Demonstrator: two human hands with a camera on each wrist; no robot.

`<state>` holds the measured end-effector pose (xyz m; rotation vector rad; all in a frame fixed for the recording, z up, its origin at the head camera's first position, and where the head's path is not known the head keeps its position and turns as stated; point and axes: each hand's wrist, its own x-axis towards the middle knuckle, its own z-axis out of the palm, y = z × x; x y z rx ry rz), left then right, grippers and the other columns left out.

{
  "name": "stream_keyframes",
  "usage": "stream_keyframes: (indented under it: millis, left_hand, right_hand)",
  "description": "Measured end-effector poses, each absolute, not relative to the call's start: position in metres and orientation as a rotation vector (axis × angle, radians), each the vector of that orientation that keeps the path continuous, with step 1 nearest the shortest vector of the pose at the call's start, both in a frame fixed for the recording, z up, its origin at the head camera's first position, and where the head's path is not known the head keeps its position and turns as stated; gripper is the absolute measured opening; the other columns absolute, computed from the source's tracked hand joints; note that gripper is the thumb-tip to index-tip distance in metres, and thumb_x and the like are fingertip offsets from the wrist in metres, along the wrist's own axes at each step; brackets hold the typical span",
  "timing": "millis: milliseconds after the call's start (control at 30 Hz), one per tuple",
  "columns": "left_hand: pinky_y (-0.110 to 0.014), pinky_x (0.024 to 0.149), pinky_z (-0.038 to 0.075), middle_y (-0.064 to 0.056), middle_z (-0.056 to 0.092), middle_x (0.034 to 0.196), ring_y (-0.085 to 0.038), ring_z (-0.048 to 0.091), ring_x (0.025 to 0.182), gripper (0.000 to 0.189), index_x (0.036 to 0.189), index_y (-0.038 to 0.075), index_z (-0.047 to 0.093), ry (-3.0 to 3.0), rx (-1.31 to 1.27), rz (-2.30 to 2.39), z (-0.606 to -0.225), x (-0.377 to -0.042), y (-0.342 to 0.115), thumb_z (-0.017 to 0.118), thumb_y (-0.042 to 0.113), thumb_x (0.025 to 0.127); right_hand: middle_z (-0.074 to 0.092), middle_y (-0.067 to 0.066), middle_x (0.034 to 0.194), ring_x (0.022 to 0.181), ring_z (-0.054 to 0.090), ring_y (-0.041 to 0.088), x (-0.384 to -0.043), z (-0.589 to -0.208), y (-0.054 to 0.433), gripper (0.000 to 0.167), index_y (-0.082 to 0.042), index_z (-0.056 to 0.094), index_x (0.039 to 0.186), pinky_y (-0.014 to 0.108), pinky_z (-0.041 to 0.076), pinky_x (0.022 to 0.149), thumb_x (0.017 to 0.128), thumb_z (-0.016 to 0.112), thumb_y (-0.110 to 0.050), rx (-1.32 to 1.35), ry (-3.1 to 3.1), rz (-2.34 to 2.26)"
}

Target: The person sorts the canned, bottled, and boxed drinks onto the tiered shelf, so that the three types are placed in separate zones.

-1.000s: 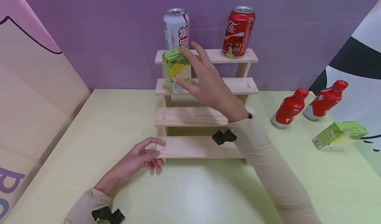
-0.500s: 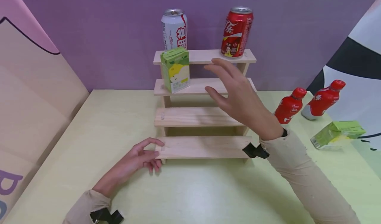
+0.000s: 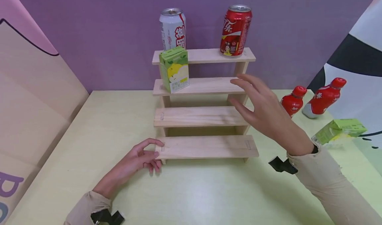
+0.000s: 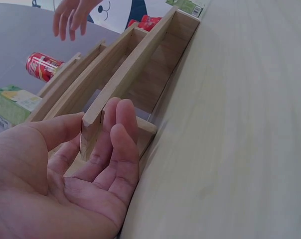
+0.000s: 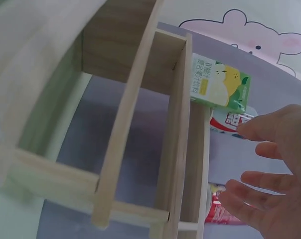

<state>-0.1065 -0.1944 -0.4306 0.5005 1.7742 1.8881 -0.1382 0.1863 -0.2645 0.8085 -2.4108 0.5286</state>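
Note:
My left hand [image 3: 134, 162] grips the left end of the lowest step of a stepped wooden display shelf [image 3: 206, 147], thumb and fingers around the board's edge in the left wrist view. To the right of the upper steps, my right hand [image 3: 268, 115] hangs in the air with fingers spread and nothing held. A green juice carton [image 3: 176, 70] with yellow fruit on it stands upright at the left of the second step from the top. Behind it on the top step is a white soda can [image 3: 173, 27], its base hidden. A red soda can [image 3: 235, 32] stands at that step's right.
Two red-capped bottles, a nearer red bottle [image 3: 291, 102] partly behind my right hand and a farther red bottle [image 3: 323, 97], stand on the table's right side. Another green juice carton [image 3: 343, 130] is in front of them. A purple backdrop [image 3: 119, 36] rises behind the shelf.
My right hand has come away from the juice carton on the shelf and moved right and downward. That carton stays on its step. My left hand keeps its place on the lowest step.

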Motion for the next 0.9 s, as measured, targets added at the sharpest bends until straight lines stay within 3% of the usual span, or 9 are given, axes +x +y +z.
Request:
stream_keyframes:
  millis: [600,900]
  left_hand:
    - [-0.032,0.065,0.056,-0.024,0.069,0.091,-0.028,0.068,0.075,0.036,0.137,0.007,0.045,1.767,0.513,1.892,-0.428,-0.106,-0.193,0.055,0.016,0.104]
    - [-0.032,0.065,0.056,-0.022,0.07,0.091,-0.026,0.068,0.076,0.036,0.137,0.009,0.046,1.769,0.495,1.888,-0.429,-0.106,-0.193,0.055,0.018,0.103]
  right_hand:
    - [0.058,0.017,0.135,0.122,0.055,0.036,-0.104,-0.275,0.23,0.069,-0.006,0.06,0.135,0.058,0.055,0.082,0.071,0.086,0.001,0.747,-2.376,0.423]
    - [0.059,0.018,0.134,0.12,0.056,0.038,-0.094,-0.286,0.255,0.076,-0.006,0.06,0.135,0.062,0.052,0.082,0.065,0.088,0.001,0.662,-2.391,0.405]
